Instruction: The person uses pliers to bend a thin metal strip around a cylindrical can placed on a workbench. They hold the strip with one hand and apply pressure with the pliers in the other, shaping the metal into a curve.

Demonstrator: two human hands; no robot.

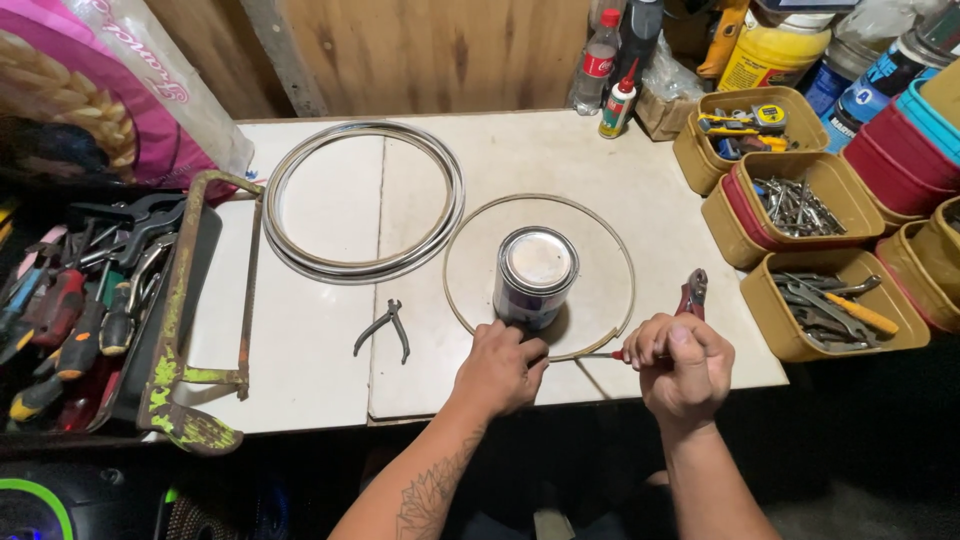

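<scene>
Now, at the near edge of the white bench [320, 340]: a thin metal hoop [540, 277] lies flat, with a lidded tin can [535, 277] standing upright inside it, toward the near side. The left hand [497, 367] is half-curled, fingers pressing down at the can's base and on the hoop's near arc; it pins rather than grips. The right hand [682, 362] is clenched around a small red-handled tool [607, 354], likely a screwdriver, whose shaft points left toward the hoop's open end just beside the left fingers. Whether the tip touches the hoop cannot be told.

Judgement on doing this well: keep the left fingers flat and clear of the tool's line, since a slip would drive the tip straight at them. Keep the can steady so the hoop's arc cannot skate sideways. Work with short, controlled pushes from the wrist, not the arm.

Nearby: red-handled pliers [692, 292] just beyond the right hand; small black pliers [384, 328] left of the hoop; a heavier chrome ring [364, 200] farther back; a hacksaw frame [190, 330] at the bench's left edge; tan bins of tools [830, 300] to the right.
</scene>
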